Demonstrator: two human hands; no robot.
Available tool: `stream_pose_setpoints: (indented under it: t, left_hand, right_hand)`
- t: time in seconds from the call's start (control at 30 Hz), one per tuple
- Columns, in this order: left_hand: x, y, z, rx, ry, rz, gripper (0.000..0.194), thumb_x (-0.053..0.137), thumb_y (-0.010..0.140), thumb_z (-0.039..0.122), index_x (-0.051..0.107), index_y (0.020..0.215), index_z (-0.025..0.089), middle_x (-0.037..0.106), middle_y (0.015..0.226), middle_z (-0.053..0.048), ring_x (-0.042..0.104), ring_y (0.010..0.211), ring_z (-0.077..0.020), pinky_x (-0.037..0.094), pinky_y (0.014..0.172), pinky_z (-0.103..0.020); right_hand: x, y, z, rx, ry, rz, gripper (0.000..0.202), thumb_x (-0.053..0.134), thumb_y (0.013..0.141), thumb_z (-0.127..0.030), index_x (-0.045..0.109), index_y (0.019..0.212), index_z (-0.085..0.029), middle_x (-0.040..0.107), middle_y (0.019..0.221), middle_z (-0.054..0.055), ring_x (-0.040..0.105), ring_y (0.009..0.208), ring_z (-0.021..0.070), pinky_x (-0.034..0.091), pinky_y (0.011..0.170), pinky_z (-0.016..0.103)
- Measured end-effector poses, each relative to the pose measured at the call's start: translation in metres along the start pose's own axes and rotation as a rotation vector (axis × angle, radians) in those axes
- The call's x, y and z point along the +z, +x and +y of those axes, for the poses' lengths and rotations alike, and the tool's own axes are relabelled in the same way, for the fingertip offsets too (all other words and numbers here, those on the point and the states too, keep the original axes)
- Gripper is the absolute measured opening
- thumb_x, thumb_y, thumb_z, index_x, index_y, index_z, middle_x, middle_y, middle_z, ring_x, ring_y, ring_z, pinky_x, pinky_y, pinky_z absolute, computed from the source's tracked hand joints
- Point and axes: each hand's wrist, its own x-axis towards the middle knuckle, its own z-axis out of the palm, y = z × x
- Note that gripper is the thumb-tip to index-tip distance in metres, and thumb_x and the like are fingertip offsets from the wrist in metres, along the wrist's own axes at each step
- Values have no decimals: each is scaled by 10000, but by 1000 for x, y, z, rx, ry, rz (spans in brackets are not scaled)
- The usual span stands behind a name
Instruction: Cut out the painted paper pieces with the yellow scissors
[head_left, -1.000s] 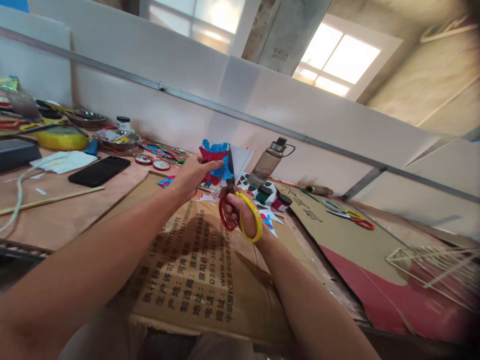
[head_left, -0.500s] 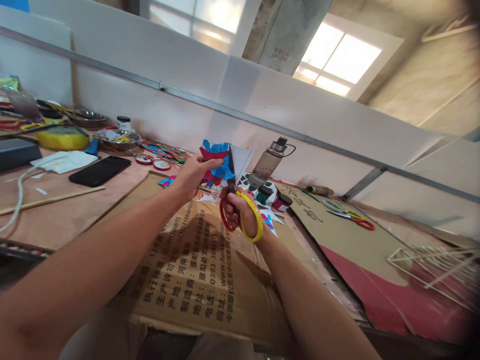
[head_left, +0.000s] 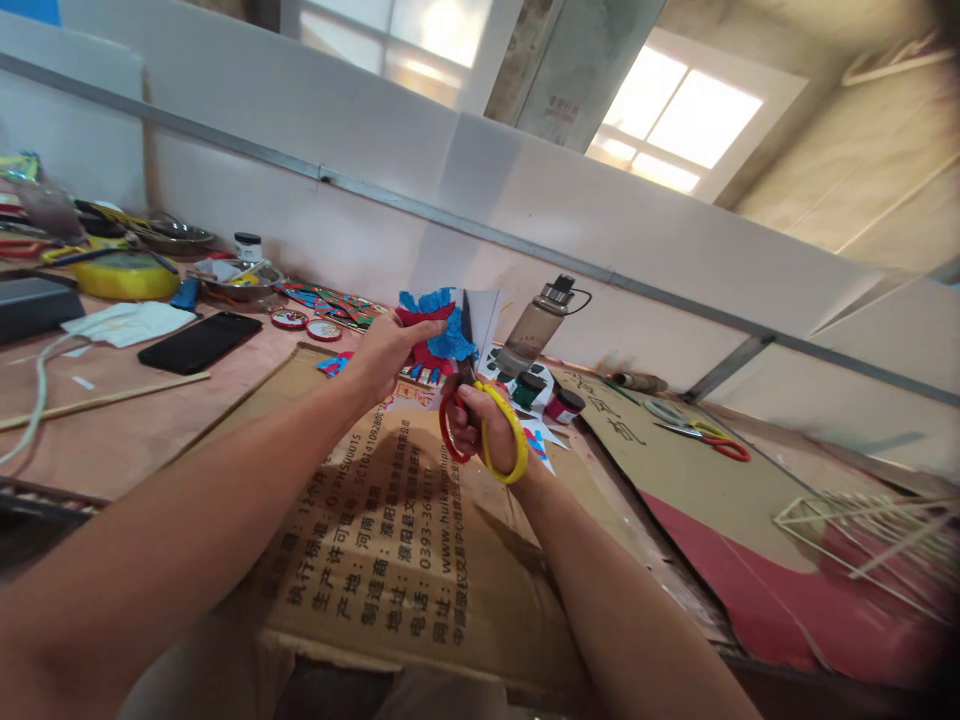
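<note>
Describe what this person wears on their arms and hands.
Both forearms are bare, with no sleeves in view. The left hand and right hand wear no gloves, and no watch or band shows. I can't tell about rings.

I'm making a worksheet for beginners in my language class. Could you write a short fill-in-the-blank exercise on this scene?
1. The left hand holds a painted piece coloured mainly red and ____.
2. The right hand grips a pair of ____.
3. The phone lying off to the left is coloured ____.
4. The brown sheet printed with "www" is made of ____.

Missing words: blue; scissors; black; cardboard.
</note>
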Motion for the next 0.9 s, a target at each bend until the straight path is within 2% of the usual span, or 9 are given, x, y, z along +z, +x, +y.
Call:
stream_pose_setpoints:
  t: [0.23,0.63,0.9]
  left_hand:
    - [1,-2,1,7,0,-6,152,860,719,180,745,801,126,729,710,-35,658,614,-143,564,676,-288]
    - [6,-6,3,-28,-19,-9,240,892,635,194,724,797,140,714,715,-3,630,593,-123,561,628,-267]
    - [6,-6,2,-40,-5,2,209,868,668,185,688,766,144,691,695,-2,625,587,-127,573,630,-283]
  right_hand:
    - [1,0,-2,18,-2,7,429,727,732,-528,417,830,-249,403,576,-116,281,386,50,204,365,210]
    - [-1,0,2,-42,-27,4,397,683,802,-533,410,841,-247,406,595,-114,311,379,51,240,356,203]
    - [0,-1,0,-43,-37,9,412,690,786,-535,391,826,-255,393,581,-114,295,381,56,242,348,203]
